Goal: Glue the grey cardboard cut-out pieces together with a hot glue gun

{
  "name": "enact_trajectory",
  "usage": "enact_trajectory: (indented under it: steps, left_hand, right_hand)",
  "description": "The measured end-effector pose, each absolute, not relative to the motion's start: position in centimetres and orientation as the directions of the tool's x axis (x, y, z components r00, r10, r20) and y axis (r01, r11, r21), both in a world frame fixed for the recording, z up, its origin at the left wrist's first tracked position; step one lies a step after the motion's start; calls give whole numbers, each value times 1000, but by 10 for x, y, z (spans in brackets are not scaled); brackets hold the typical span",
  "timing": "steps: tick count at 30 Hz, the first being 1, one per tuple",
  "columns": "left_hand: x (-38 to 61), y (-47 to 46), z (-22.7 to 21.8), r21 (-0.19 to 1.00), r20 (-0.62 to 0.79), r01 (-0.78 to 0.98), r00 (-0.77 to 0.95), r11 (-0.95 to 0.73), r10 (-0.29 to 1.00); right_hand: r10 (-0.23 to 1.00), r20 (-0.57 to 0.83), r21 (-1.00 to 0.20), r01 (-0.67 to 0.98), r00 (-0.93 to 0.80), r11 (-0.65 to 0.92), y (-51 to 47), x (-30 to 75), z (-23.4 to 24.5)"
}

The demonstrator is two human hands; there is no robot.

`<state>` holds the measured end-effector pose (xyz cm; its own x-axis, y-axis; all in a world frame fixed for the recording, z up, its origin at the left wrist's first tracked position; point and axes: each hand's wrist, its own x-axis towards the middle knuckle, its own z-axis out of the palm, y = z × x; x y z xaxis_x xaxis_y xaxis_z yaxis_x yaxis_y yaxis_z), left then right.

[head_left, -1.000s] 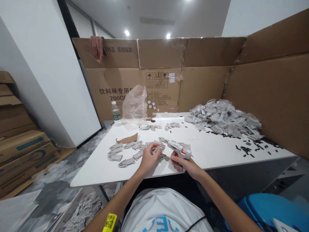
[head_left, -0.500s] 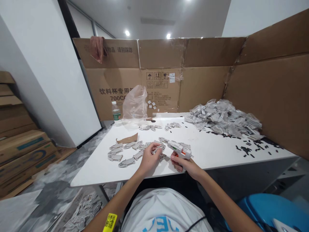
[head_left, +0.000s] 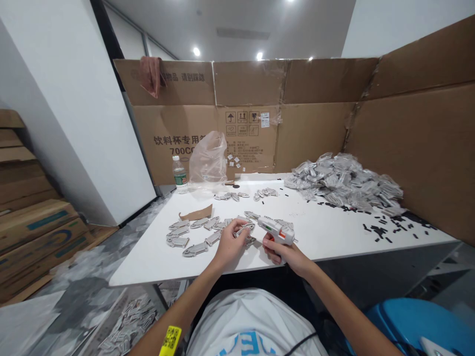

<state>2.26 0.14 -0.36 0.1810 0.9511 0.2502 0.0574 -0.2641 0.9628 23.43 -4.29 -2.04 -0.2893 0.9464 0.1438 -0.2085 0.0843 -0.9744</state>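
My right hand (head_left: 280, 249) is wrapped round the grip of a white glue gun (head_left: 276, 229) with a red-orange trigger. Its nozzle points left, close to a small grey flat part (head_left: 245, 228) pinched in the fingers of my left hand (head_left: 232, 242). My fingers cover much of that part. Similar grey parts (head_left: 195, 249) lie in a curving row on the white table (head_left: 156, 267), left of and behind my left hand. Farther back sit two small groups of the same parts (head_left: 266, 193).
A heap of plastic-wrapped parts (head_left: 341, 180) is at the back right, with small black pieces (head_left: 378, 231) scattered before it. A water bottle (head_left: 180, 175), a plastic bag (head_left: 208, 160) and a cardboard scrap (head_left: 196, 213) are at the left. Cardboard walls (head_left: 315, 133) enclose the table.
Both hands, the glue gun and the grey part hold nearly the same position. Only a very slight shift of the whole view shows.
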Motion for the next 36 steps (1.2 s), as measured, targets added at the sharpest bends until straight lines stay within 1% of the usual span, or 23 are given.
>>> enact_trajectory:
  steps: [6, 21, 36]
  left_hand:
    - [23, 1, -2, 963, 258, 33, 182, -268, 949]
    - [24, -1, 2, 962, 251, 61, 184, -266, 950]
    - [23, 1, -1, 955, 275, 55, 188, -290, 943]
  right_hand:
    - [948, 136, -976, -201, -288, 79, -44, 233, -18]
    - [944, 145, -976, -197, -296, 88, -44, 235, -20]
    - [950, 134, -980, -181, -282, 85, -45, 233, -16]
